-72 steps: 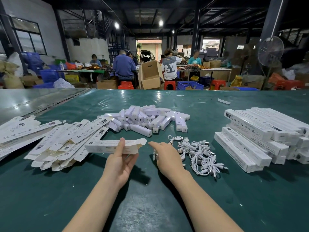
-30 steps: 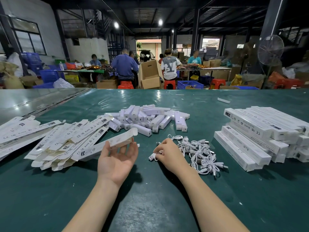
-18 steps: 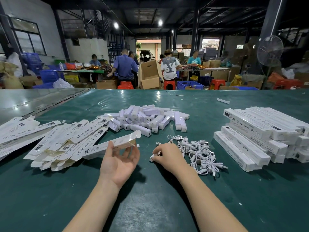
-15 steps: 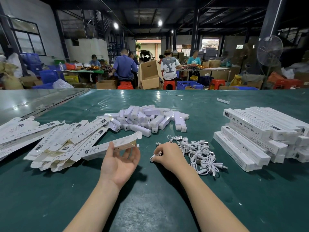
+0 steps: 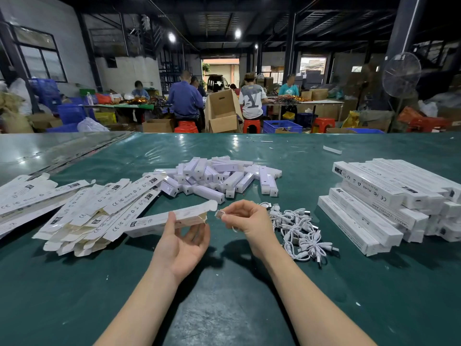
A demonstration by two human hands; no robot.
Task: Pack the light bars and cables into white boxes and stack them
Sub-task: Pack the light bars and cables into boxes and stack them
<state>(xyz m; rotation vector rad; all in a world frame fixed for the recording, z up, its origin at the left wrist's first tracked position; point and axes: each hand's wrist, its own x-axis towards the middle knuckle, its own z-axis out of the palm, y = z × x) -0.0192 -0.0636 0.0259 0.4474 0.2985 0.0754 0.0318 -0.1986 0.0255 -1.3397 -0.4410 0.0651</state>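
Currently: left grip (image 5: 183, 242) clamps an opened white box (image 5: 159, 221) between thumb and fingers, flap end pointing right, above the bench (image 5: 224, 308) centre. The right grip (image 5: 245, 218) pinches a cable's USB plug (image 5: 219, 214) just beside that opening. The cable pile (image 5: 299, 231) lies right of it and the light bars (image 5: 219, 176) are heaped mid-bench. The flat cartons (image 5: 99, 208) toward the left edge read "CE", "FC", "RoHS". The packed stack (image 5: 374, 203) at the right edge also shows "RoHS".

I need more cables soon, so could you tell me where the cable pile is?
Head view: the cable pile lies right of centre, between the right hand and the stacked boxes.
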